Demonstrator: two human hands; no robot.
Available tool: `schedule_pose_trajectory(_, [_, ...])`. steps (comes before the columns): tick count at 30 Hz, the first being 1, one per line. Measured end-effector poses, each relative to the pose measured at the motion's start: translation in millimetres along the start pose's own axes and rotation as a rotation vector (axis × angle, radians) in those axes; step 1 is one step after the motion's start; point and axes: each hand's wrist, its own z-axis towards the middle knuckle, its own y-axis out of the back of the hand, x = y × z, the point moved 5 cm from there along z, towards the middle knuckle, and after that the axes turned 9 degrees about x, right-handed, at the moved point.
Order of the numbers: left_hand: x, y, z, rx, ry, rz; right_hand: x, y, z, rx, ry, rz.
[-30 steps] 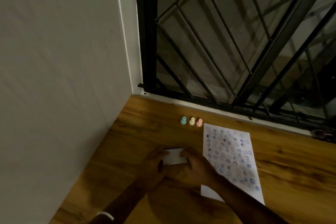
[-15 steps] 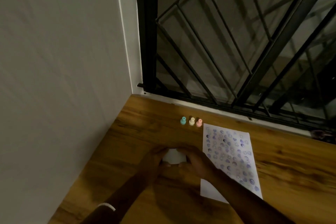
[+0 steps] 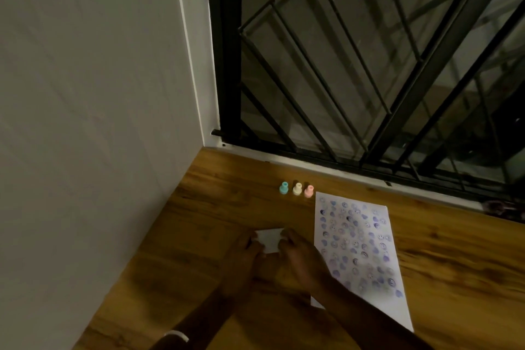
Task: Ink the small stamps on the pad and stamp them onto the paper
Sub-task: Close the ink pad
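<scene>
Hands met on a small white case (image 3: 268, 239), presumably the ink pad, lying just left of the paper (image 3: 366, 258) on the wooden table (image 3: 443, 261). The left hand (image 3: 241, 256) and right hand (image 3: 298, 257) each pinched one side of the case; whether the lid was open could not be told. 3 small stamps (image 3: 297, 188) stood upright, untouched, just beyond the paper's far left corner. The paper was already crowded with prints. Risks, as judged: a sudden lid release could smear ink on fingers or paper; the right forearm lay over the paper's near left corner and could drag it.
</scene>
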Motion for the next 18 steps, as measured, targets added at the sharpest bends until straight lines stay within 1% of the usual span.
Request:
schedule_pose_trajectory(1, [-1.6,2.5,-1.6,-0.036,-0.025,0.006,3.3,0.3,-2.0,0.012,0.007,-0.043])
schedule_pose_trajectory(3, [-8.2,4.7,-4.8,-0.002,-0.098,0.089,6.6,-2.8,-4.5,0.035,-0.01,-0.058])
schedule_pose_trajectory(4, [-9.0,5.9,-7.5,0.007,-0.086,0.131,6.2,-4.5,-5.3,0.013,-0.017,-0.051])
schedule_pose_trajectory(6, [-9.8,4.8,-12.5,0.082,-0.069,0.19,6.4,-7.6,-6.9,0.021,-0.028,-0.045])
schedule_pose_trajectory(8, [-9.9,4.0,-18.7,0.106,-0.075,0.185,5.2,-12.5,-8.6,0.045,-0.023,-0.07])
schedule_pose_trajectory(10, [-8.3,1.9,-21.6,0.085,-0.094,0.192,3.7,-15.9,-11.2,0.035,0.002,-0.076])
schedule_pose_trajectory(13, [-10.6,0.8,-23.9,0.047,-0.17,0.234,1.3,-18.7,-11.0,-0.037,0.01,-0.107])
schedule_pose_trajectory(15, [-12.6,4.1,-19.4,-0.009,-0.166,0.284,3.1,-21.7,-7.9,-0.021,0.027,-0.125])
schedule_pose_trajectory(16, [-12.7,6.1,-16.2,-0.035,-0.149,0.264,3.7,-21.8,-5.0,-0.008,0.029,-0.14])
schedule_pose_trajectory(18, [-9.8,9.6,-7.8,0.031,-0.074,0.137,2.0,-16.2,1.9,-0.025,0.002,-0.177])
